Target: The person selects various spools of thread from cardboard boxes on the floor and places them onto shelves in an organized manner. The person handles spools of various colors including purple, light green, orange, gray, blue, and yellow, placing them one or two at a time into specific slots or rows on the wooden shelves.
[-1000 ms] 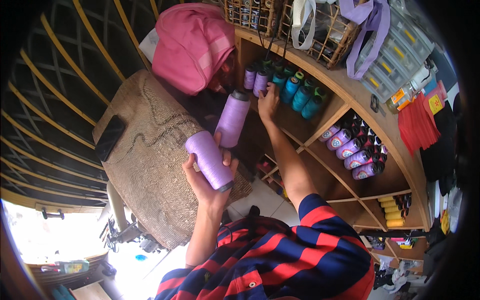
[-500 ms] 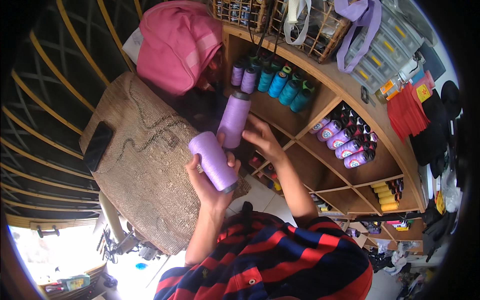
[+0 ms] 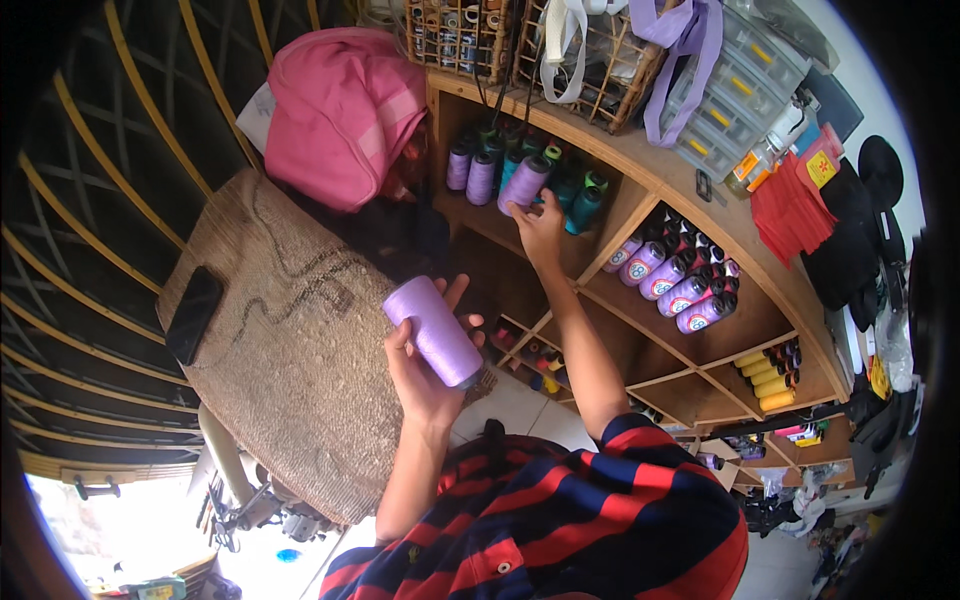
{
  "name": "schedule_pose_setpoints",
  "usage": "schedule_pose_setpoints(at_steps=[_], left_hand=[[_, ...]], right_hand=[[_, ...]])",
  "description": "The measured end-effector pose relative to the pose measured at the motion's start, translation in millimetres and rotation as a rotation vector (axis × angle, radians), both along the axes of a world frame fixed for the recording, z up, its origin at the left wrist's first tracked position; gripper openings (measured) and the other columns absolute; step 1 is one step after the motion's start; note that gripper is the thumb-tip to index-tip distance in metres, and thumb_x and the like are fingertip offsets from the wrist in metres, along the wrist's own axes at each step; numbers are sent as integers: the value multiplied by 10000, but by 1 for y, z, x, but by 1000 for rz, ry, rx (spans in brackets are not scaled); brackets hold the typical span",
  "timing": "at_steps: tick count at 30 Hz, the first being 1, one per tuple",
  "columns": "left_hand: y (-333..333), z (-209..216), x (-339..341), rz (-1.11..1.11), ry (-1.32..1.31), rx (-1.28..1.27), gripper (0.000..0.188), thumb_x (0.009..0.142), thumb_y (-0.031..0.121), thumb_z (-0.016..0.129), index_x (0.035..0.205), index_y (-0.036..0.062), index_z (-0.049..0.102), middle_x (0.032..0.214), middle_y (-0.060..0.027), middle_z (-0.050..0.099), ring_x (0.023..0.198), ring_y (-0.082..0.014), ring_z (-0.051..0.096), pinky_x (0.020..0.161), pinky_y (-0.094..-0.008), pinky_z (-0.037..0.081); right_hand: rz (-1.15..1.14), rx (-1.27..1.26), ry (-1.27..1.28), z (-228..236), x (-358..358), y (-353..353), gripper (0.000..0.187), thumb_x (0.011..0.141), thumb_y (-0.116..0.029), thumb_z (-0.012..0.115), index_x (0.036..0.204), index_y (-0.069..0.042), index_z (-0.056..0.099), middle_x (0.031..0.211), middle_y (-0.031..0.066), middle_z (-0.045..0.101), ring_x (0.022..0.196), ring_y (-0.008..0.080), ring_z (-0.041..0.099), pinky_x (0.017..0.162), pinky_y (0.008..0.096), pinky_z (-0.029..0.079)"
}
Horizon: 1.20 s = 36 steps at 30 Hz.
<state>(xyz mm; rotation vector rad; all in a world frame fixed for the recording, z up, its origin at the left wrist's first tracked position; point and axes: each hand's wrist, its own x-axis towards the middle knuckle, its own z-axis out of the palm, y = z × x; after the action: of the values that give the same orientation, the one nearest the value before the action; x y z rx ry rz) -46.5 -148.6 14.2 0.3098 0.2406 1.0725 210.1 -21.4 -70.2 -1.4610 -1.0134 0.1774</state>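
My left hand (image 3: 425, 385) is closed around a large lilac thread cone (image 3: 432, 332), tilted, above the near edge of a cloth-covered table. My right hand (image 3: 542, 228) reaches into the upper shelf compartment and grips another lilac thread cone (image 3: 524, 186) by its lower end. That cone stands in front of several teal cones (image 3: 583, 210), partly covering them. Just left of it are lilac cones (image 3: 480, 180) standing on the shelf. Whether the gripped cone rests on the shelf board I cannot tell.
The wooden shelf unit (image 3: 640, 215) curves along the right, with labelled lilac cones (image 3: 663, 275) and yellow cones (image 3: 768, 380) in other compartments. Wicker baskets (image 3: 585, 75) sit on top. A brown woven cloth (image 3: 290, 400) covers the table, bearing a black phone (image 3: 194, 315). A pink bag (image 3: 345, 115) lies beyond.
My right hand has moved up and away into the shelf compartment with one lilac cone, parting it from the other. My left hand keeps its cone in nearly the same place.
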Motion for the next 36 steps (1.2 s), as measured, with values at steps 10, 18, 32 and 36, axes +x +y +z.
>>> schedule_pose_setpoints(at_steps=[10,18,32,36], left_hand=[[-1,-4,-1,33,-1,-32,675,834,466,539,1357,59,408,1224,-108,524,852,-208,561,787,-376,460],[-3,-3,13,42,29,48,649,859,442,535,1358,50,397,1135,-86,543,915,-209,554,811,-383,472],[2,-20,108,171,274,-79,454,988,410,437,1314,173,229,1265,-122,419,1132,-242,480,942,-438,423],[-3,-33,131,23,352,-101,482,973,470,437,1269,149,234,1276,-122,399,1150,-225,464,928,-430,416]], right_hand=[[-230,-113,-308,-50,-4,44,528,735,-185,777,1134,52,524,1087,224,563,965,402,575,814,452,464],[-261,-64,-352,-51,1,37,434,794,-175,735,1108,52,539,1063,221,597,1001,375,591,840,401,470],[758,-42,126,63,-30,-166,664,761,18,680,1367,-43,416,1436,135,376,1311,255,408,1073,366,336],[642,15,69,44,-6,-158,614,734,-23,729,1293,-21,477,1402,140,444,1350,266,360,1103,381,289]])
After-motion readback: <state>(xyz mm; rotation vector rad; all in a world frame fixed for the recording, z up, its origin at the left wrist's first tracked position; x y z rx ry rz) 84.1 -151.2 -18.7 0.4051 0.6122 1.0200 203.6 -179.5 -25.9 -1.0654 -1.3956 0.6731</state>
